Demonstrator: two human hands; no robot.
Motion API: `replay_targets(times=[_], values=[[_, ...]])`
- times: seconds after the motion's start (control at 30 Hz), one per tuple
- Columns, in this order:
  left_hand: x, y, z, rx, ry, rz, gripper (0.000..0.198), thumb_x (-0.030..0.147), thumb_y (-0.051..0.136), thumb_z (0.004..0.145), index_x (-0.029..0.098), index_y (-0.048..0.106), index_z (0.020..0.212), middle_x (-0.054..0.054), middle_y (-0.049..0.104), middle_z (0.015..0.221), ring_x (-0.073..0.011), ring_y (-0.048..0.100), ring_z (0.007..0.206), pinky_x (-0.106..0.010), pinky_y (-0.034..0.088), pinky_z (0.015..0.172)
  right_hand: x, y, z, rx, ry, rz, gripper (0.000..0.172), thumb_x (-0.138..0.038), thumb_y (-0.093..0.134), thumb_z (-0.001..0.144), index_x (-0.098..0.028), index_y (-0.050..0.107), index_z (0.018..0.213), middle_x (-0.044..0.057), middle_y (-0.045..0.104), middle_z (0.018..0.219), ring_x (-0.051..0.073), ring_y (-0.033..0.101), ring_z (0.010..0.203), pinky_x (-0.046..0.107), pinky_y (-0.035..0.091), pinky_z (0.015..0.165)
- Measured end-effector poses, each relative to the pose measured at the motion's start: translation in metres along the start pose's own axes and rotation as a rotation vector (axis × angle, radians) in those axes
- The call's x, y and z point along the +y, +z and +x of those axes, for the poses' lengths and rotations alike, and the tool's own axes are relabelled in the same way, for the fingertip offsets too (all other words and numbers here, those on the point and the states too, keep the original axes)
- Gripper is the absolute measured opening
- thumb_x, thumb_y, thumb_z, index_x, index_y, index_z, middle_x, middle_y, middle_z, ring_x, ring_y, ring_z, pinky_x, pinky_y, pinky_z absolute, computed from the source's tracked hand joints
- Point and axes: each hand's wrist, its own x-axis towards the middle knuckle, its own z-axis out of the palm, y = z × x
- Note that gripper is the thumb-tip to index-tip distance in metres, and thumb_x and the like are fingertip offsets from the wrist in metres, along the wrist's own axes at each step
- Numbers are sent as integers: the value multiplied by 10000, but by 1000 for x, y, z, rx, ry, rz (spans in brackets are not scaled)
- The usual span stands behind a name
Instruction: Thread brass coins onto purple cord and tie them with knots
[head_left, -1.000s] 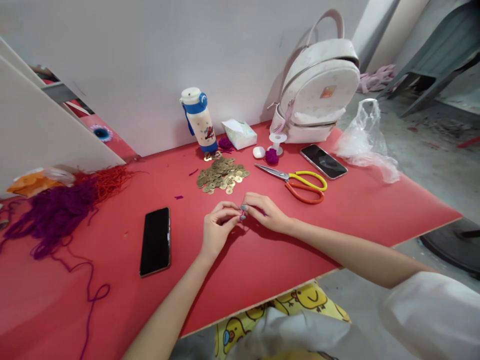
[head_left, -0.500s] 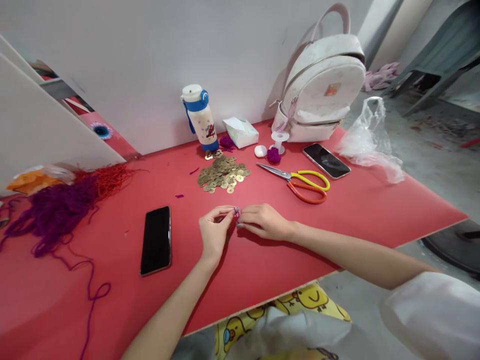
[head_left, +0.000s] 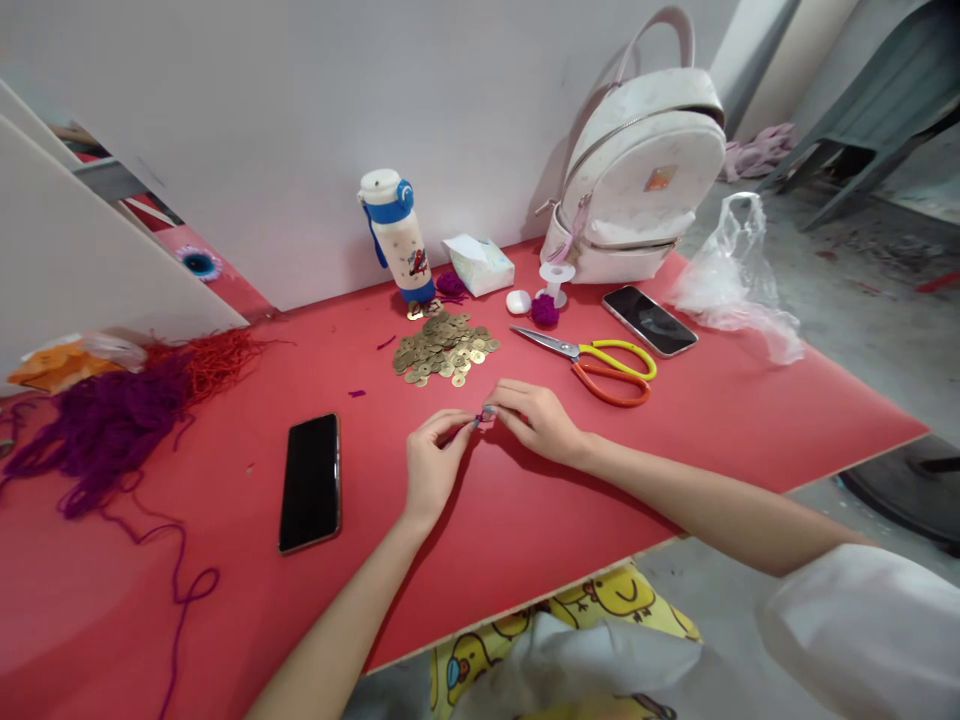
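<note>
Over the red tabletop (head_left: 570, 530), my left hand (head_left: 436, 462) pinches a short piece of purple yarn (head_left: 480, 420) between thumb and index finger. My right hand (head_left: 541, 422) meets it from the right, its thumb and fingertips closed on the same yarn. Fingers cover most of the yarn, so its shape is hard to make out. Just beyond the hands lies a pile of brass-coloured coins with holes (head_left: 442, 348). Scissors (head_left: 592, 362) with one yellow and one orange handle lie to the right of the pile.
A black phone (head_left: 310, 483) lies left of my hands, with tangled purple yarn (head_left: 112, 430) and red strands (head_left: 217, 360) farther left. Along the wall stand a bottle (head_left: 397, 240), a tissue pack (head_left: 480, 266), a white spool (head_left: 556, 285) and a backpack (head_left: 637, 180). Another phone (head_left: 649, 320) lies near a plastic bag (head_left: 739, 280).
My right hand has lifted slightly and turned, its thumb and fingers coming together on the yarn. My left hand has shifted a little to the right, still pinching.
</note>
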Motion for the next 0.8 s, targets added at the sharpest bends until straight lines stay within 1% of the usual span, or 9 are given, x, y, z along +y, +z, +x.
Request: replay_targets(times=[0.13, 0.27, 0.37, 0.47, 0.6, 0.7, 0.8], values=[[1, 1, 0, -26, -33, -10, 96, 227, 678, 783, 183, 763, 796, -59, 737, 856, -181, 694, 793, -268, 563, 706, 4, 2, 1, 17, 69, 93, 222, -210, 439, 978, -191, 607, 833, 44, 607, 798, 162, 556, 732, 271, 432, 698], [1, 1, -1, -46, -47, -18, 98, 232, 683, 779, 180, 765, 790, -60, 737, 853, -181, 693, 795, -264, 563, 711, 4, 4, 2, 12, 78, 151, 237, -227, 442, 983, -194, 607, 815, 39, 606, 794, 160, 556, 730, 274, 431, 698], [0, 1, -1, -35, -38, -12, 94, 233, 689, 775, 178, 764, 786, -60, 738, 848, -179, 694, 796, -263, 564, 718, 2, 4, 2, -4, 73, 182, 251, -245, 443, 988, -193, 611, 808, 38, 607, 798, 155, 554, 723, 275, 429, 693], [0, 0, -1, -16, -22, -23, 101, 250, 694, 772, 175, 760, 783, -60, 736, 843, -178, 697, 781, -264, 572, 710, 2, 2, 1, -11, 68, 228, 302, -309, 410, 1009, -190, 609, 816, 38, 596, 784, 157, 547, 714, 283, 432, 691], [0, -1, 0, 27, 6, -40, 95, 242, 693, 764, 169, 751, 782, -60, 735, 851, -175, 704, 791, -260, 582, 723, 4, 1, 3, 64, 99, 294, 378, -368, 324, 1036, -184, 610, 872, 44, 594, 814, 166, 562, 762, 299, 446, 738], [1, -1, 0, 45, 37, -40, 89, 234, 689, 766, 168, 745, 787, -59, 733, 857, -171, 705, 792, -254, 584, 722, 8, 0, 6, 33, 103, 276, 286, -349, 427, 1007, -186, 645, 921, 41, 598, 838, 166, 560, 777, 302, 453, 749], [2, -2, 0, 58, 50, -38, 90, 245, 693, 766, 168, 736, 783, -57, 727, 843, -167, 702, 768, -251, 585, 701, 12, 2, 7, -19, 92, 304, 161, -292, 557, 946, -188, 680, 951, 39, 595, 863, 143, 540, 717, 279, 463, 680]])
